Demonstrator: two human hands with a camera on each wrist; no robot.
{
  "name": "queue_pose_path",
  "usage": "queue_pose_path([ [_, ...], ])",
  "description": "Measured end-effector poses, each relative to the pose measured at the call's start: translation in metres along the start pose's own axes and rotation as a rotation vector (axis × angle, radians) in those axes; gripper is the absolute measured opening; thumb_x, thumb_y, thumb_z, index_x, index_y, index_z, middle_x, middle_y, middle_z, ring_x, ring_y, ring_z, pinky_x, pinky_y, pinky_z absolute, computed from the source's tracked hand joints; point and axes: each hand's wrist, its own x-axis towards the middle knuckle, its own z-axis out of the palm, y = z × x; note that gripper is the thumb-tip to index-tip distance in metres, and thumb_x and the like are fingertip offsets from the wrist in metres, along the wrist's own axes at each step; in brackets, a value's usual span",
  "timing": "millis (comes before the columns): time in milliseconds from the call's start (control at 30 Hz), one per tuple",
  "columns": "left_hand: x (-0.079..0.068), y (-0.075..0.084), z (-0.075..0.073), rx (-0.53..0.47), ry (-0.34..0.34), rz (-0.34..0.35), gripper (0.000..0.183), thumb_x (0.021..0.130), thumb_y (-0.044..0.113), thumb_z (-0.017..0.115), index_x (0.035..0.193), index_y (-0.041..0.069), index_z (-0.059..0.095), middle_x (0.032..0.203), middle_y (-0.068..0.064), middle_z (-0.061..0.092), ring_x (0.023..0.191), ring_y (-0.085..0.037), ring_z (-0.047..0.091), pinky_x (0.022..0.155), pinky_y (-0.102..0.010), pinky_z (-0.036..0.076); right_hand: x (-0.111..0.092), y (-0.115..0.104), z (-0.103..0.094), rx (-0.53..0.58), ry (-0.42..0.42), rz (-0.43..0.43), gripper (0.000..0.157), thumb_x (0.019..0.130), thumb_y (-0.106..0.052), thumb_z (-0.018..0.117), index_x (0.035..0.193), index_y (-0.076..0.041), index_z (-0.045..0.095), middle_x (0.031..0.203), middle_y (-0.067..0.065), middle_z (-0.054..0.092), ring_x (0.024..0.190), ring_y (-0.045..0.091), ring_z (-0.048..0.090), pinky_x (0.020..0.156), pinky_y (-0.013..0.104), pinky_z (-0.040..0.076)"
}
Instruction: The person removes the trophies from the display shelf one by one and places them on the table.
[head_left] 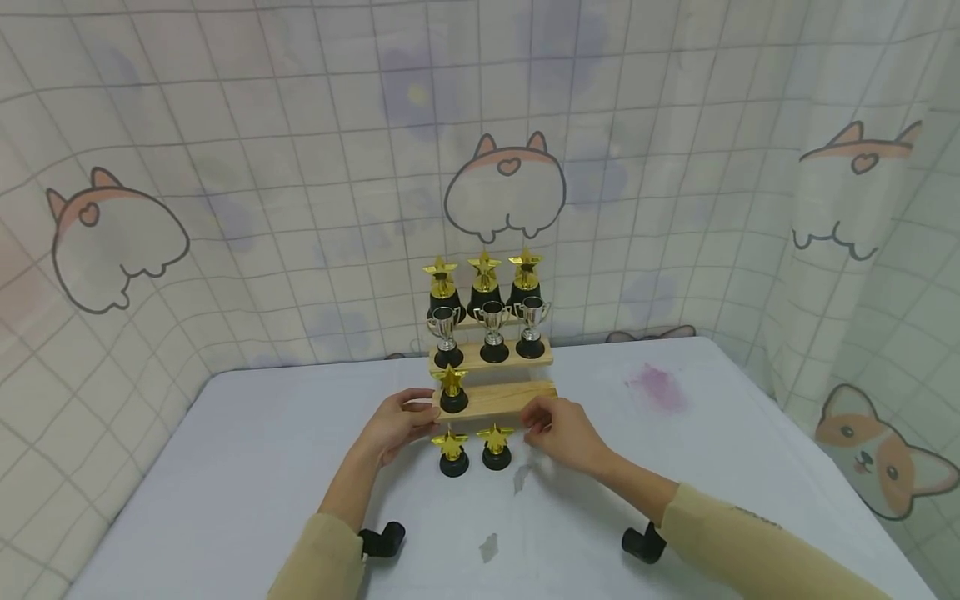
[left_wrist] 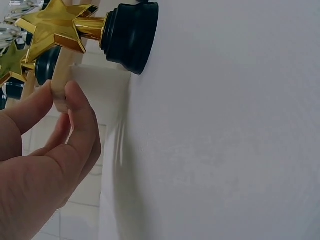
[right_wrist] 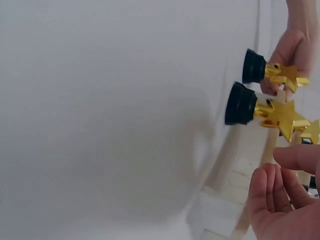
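Observation:
My left hand (head_left: 397, 427) pinches the left end of the lowest wooden shelf board (head_left: 498, 400) between thumb and fingers. Near that end, a small gold star trophy (head_left: 453, 390) with a black base stands on the board. Two more star trophies, a left one (head_left: 453, 454) and a right one (head_left: 496, 447), stand upright on the table in front. My right hand (head_left: 566, 433) is by the board's right front corner, just right of the nearer trophy. Its fingers bend loosely, with a gap between thumb and fingertips in the right wrist view and nothing held there.
Above, the middle step (head_left: 510, 357) carries silver cups (head_left: 493, 329), and the top step holds taller gold star trophies (head_left: 485, 283). A gridded curtain (head_left: 300, 208) hangs behind the white-covered table (head_left: 285, 467). Black wrist-worn pieces (head_left: 384, 540) show below the forearms.

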Motion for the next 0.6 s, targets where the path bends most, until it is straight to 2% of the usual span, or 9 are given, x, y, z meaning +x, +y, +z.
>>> queue_pose_path([
  [100, 0.001, -0.001, -0.002, -0.006, -0.013, 0.000, 0.050, 0.096, 0.000, 0.069, 0.143, -0.002, 0.050, 0.124, -0.022, 0.060, 0.098, -0.026, 0.067, 0.088, -0.035, 0.059, 0.007, -0.002, -0.003, 0.003, 0.034, -0.001, 0.016, 0.085, 0.008, 0.072, 0.099, 0.001, 0.070, 0.091, 0.004, 0.068, 0.081, 0.014, 0.063, 0.074, 0.029, 0.057],
  [300, 0.002, -0.003, -0.003, -0.014, -0.029, 0.004, 0.052, 0.096, 0.002, 0.071, 0.144, 0.001, 0.050, 0.124, -0.022, 0.061, 0.097, -0.024, 0.068, 0.087, -0.034, 0.060, 0.019, -0.011, -0.006, 0.078, 0.058, 0.029, 0.015, 0.089, 0.001, 0.075, 0.103, 0.003, 0.071, 0.093, 0.004, 0.070, 0.084, 0.017, 0.064, 0.077, 0.031, 0.057],
  [600, 0.001, -0.004, -0.002, -0.013, -0.040, 0.031, 0.052, 0.096, 0.004, 0.067, 0.144, -0.001, 0.048, 0.120, -0.022, 0.064, 0.094, -0.025, 0.069, 0.086, -0.034, 0.060, 0.040, -0.022, 0.002, 0.128, -0.014, 0.088, 0.020, 0.091, -0.009, 0.077, 0.108, 0.002, 0.073, 0.097, 0.002, 0.071, 0.089, 0.017, 0.065, 0.078, 0.029, 0.056],
])
